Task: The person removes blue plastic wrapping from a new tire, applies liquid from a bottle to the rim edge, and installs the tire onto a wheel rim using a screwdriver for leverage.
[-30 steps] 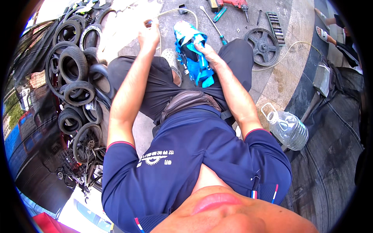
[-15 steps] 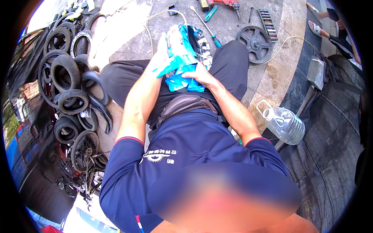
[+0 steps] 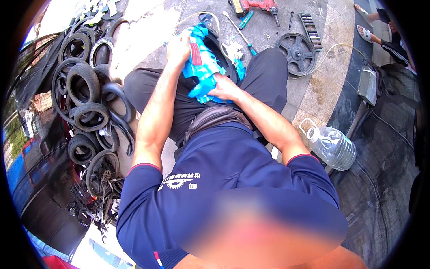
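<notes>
Grey paving [image 3: 260, 35] carries a black wheel [image 3: 297, 54] and a red power tool [image 3: 263, 4]; the left hand [image 3: 178, 50] grips blue wrapping [image 3: 204, 71] at its left edge, the right hand [image 3: 225, 88] holds its lower end.

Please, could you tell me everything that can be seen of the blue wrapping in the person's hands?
The blue wrapping looks like thin, glossy plastic film, creased and ragged-edged, with white patches and a red block toward its upper left. A dark object shows along its right side. It is held between the knees, lower end toward the body. The left hand grasps its upper left edge; the right hand, partly hidden, touches its lower part.
</notes>
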A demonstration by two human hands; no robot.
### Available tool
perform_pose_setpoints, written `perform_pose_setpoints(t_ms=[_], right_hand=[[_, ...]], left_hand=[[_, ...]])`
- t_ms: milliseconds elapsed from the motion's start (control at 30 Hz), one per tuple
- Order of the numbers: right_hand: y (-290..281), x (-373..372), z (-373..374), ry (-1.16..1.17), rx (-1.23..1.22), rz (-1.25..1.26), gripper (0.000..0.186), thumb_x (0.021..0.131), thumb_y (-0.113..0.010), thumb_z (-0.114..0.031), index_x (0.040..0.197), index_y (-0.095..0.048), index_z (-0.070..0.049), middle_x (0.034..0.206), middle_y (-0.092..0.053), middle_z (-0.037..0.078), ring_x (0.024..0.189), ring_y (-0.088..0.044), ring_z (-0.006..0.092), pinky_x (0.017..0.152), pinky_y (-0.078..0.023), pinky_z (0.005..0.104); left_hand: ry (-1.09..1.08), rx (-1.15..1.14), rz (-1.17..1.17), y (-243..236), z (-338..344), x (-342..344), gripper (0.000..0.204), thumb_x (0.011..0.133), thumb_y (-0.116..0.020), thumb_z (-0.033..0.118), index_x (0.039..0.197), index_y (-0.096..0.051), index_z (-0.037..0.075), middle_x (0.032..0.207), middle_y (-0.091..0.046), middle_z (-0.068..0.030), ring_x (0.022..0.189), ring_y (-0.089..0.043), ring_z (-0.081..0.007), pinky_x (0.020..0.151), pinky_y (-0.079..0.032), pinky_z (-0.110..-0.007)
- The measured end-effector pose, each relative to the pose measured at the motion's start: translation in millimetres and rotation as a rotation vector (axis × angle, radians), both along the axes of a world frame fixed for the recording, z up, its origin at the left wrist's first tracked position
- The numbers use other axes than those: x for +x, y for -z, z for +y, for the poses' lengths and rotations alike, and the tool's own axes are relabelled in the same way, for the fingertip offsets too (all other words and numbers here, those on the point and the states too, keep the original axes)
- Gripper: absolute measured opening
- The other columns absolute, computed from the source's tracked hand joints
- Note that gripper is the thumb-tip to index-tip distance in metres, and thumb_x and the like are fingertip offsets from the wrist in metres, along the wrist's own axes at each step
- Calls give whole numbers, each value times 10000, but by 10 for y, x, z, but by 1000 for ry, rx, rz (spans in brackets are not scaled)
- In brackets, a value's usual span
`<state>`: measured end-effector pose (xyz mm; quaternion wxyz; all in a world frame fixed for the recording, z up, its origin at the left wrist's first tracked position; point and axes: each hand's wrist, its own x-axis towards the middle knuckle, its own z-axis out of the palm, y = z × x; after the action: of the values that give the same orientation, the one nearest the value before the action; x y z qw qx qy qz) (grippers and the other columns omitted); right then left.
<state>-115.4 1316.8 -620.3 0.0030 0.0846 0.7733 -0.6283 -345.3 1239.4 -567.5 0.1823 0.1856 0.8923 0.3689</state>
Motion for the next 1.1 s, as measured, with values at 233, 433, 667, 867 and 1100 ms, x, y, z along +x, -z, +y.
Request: perform_pose_setpoints(t_ms=[233,433,667,867,1100], right_hand=[[-3,-106,3,-130,235,-84,523,734,-715,-190,1205,-588,-1,1035,-696,250,965,-687,419,856,-537,500],[-371,9,353,308,-455,-66,682,746,-885,-225,1326,-572,-47,1141,-704,60,1033,-675,173,934,-551,355],[-704,81,179,209,-558,76,732,775,-889,-245,1390,-547,-46,1259,-643,75,1125,-618,164,980,-514,355],[-731,10,887,198,-701,30,1061,832,-824,-465,1607,-229,-52,1458,-498,162,1270,-545,245,1076,-436,407],[-1105,-673,1343,559,-212,-14,1013,873,-786,-479,1592,-245,-14,1395,-530,251,1142,-635,324,932,-552,447]], left_hand=[[320,-224,271,-143,220,360,484,1028,-526,439,916,-690,-3,908,-701,-248,886,-701,-403,824,-521,-495],[-126,375,-262,-462,282,131,408,1042,-573,368,1176,-701,5,1030,-710,-84,932,-655,-169,810,-553,-318],[-171,655,-1113,-412,72,-96,478,1091,-387,404,1314,-576,26,1153,-716,-138,1104,-685,-255,1011,-545,-417],[-115,749,-1084,-633,368,224,412,994,-633,407,1220,-655,63,1082,-734,-56,968,-717,-180,879,-592,-371],[166,106,-178,-355,624,487,725,768,-777,510,1180,-631,-69,1104,-714,-270,1030,-715,-381,924,-547,-443]])
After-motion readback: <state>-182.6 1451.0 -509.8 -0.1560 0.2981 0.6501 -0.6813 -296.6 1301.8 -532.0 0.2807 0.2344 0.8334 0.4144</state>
